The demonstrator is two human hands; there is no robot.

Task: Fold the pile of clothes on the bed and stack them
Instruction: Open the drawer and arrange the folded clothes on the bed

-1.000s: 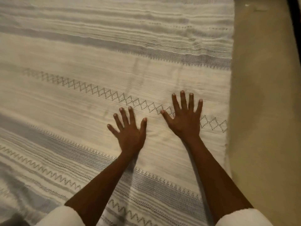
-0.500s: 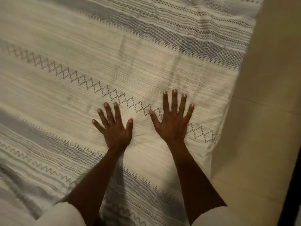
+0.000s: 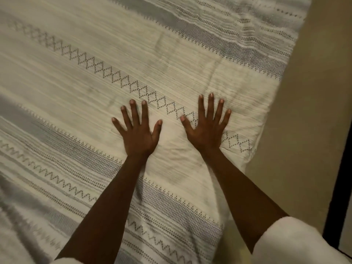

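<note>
Pressing flat on the woven bedcover, the left hand and the right hand lie palm down with fingers straight and spread, set apart from each other with a strip of cream cloth between the thumbs, and neither grips anything. The right hand sits near the bed's right edge, where the cover drops toward the tan floor; the left hand lies further in, just below the row of stitched diamonds that runs slantwise across the cloth. White sleeves show at the bottom of the view. No pile of clothes shows in this view; the head camera takes in only the bed's surface, so the garments presumably lie outside the frame, and where I cannot tell. Judging from the task, folding has not begun. Clothes of this sort are likely light, soft and limp: they will sag and crease when lifted by one point, and will not hold a shape unless laid flat. The sensible hold is a pinch at two corners or at the shoulder seams, one in each hand, so the piece hangs straight before being laid down. The textured cover looks grippy enough to keep a laid garment from sliding while it is smoothed, though its faint ridges near the right hand may print through thin cloth.
</note>
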